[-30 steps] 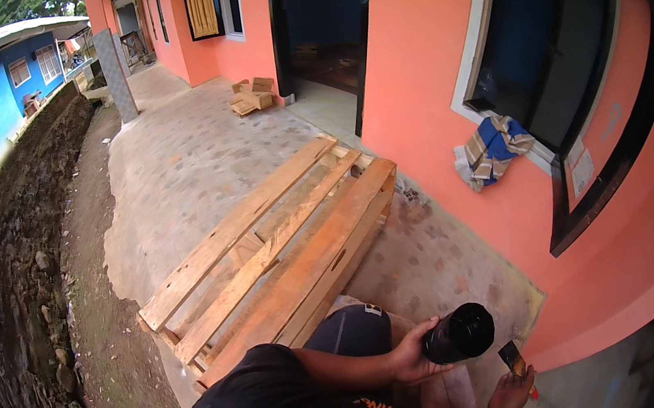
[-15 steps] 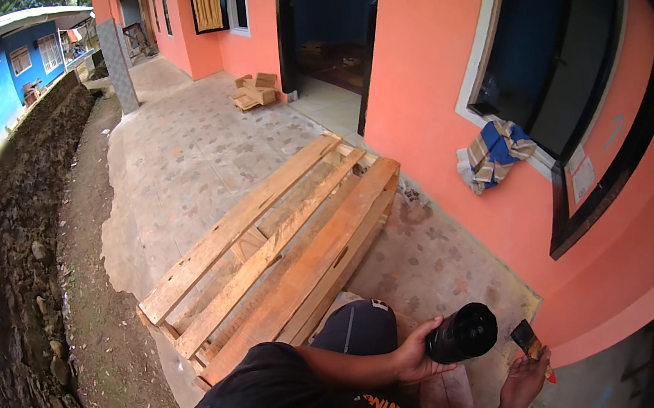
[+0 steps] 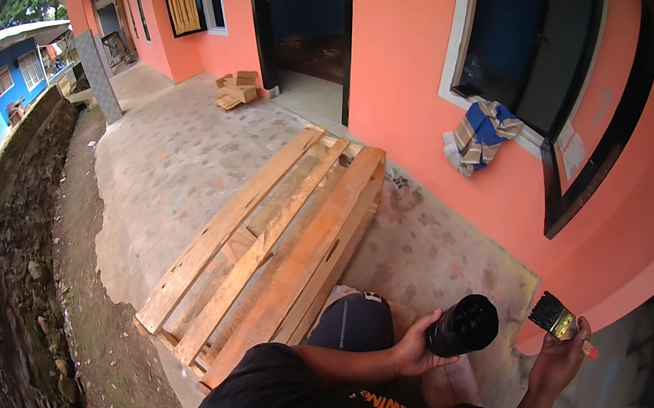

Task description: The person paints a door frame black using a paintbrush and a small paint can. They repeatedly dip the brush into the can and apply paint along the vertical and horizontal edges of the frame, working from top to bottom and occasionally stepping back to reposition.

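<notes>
Left hand (image 3: 419, 347), lower right of centre, fingers curled round the side of a black cylindrical container (image 3: 463, 326), its dark top tilted toward frame right. Right hand (image 3: 558, 359), lower right, fingers closed on the handle of a flat paintbrush (image 3: 554, 316): black bristles to upper left, yellowish ferrule, red handle end. Brush and container apart, brush just right of it. Wooden slatted pallet (image 3: 301, 258) at frame centre to lower left. Bunched striped cloth (image 3: 483, 136) at window edge, right. Cardboard pieces (image 3: 236, 92) upper centre-left, on the floor.
</notes>
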Available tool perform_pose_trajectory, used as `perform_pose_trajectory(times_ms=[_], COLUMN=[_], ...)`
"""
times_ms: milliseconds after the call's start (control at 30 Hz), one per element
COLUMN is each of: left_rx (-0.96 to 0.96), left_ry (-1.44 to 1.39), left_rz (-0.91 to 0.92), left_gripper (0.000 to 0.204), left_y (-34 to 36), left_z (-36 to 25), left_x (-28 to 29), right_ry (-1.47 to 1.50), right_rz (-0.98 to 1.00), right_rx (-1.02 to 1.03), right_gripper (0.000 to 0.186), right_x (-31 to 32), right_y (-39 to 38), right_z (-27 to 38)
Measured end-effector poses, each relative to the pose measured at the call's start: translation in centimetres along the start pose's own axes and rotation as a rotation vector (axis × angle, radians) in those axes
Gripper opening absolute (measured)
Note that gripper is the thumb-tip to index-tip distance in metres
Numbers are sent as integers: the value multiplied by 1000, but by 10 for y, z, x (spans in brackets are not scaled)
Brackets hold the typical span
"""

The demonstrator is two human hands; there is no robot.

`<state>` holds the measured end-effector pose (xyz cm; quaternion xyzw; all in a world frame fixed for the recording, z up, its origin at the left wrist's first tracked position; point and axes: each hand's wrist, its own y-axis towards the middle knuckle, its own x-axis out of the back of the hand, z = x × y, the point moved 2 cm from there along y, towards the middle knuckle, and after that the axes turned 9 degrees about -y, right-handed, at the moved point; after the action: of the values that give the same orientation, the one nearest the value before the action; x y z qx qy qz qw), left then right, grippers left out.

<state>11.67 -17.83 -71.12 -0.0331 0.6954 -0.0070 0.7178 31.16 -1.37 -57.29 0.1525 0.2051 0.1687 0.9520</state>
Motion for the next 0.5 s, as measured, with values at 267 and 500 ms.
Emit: perform_pose_trajectory(times_ms=[267, 500], left_rx=[26, 51], left_ry=[14, 10], left_rz=[12, 83], left_gripper=[49, 52], left_y=[-1, 2], left_z=[3, 10], left_x=[-20, -25], right_ry=[-201, -250], right_rz=[185, 269], right_rx=[331, 303], right_gripper=[41, 50], right_x=[-18, -46], right_y=[-1, -5], right_z=[50, 88])
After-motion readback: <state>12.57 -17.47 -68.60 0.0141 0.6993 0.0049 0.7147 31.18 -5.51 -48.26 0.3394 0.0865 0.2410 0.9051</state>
